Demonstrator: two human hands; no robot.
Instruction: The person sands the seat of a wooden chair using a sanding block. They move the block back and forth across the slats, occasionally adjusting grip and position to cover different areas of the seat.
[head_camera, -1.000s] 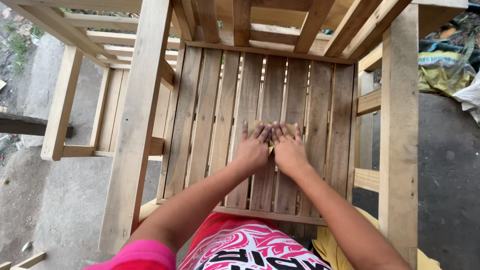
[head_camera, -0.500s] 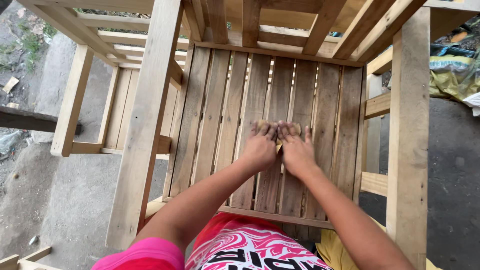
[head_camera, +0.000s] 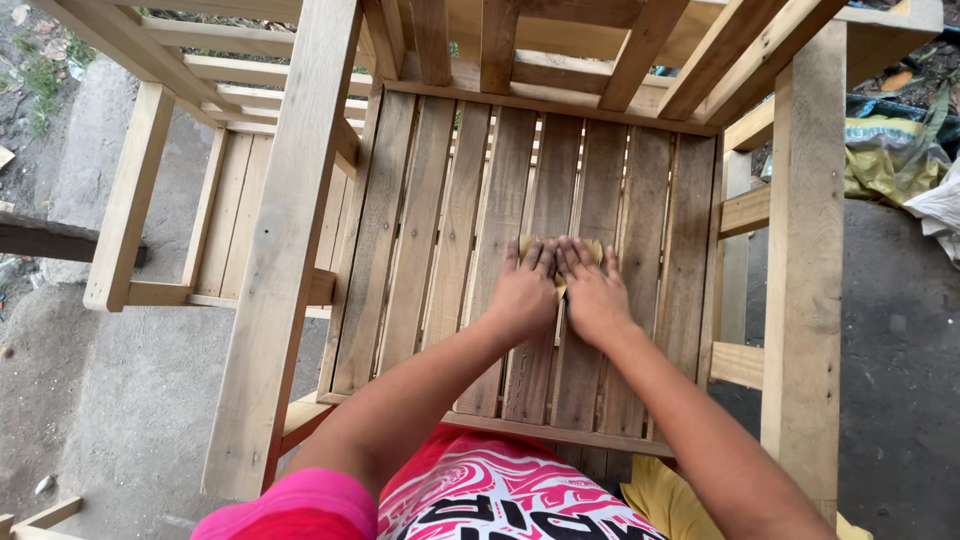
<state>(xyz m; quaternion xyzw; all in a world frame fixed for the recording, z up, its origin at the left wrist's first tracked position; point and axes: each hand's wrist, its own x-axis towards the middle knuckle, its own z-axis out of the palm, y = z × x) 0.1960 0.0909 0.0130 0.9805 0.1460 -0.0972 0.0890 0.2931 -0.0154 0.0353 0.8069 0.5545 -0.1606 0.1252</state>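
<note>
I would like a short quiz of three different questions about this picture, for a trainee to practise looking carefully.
1. True or false: the left hand and the right hand lie side by side, both pressing flat on one tan sheet of sandpaper.
2. Multiple choice: the sandpaper lies on (A) the concrete ground, (B) the slatted seat of a wooden chair, (C) the armrest.
3. What stands to the left of this chair?

Key
1. True; only the sheet's edges show past the fingers.
2. B.
3. A second wooden chair of the same unpainted slat build, standing on the concrete ground.
</note>
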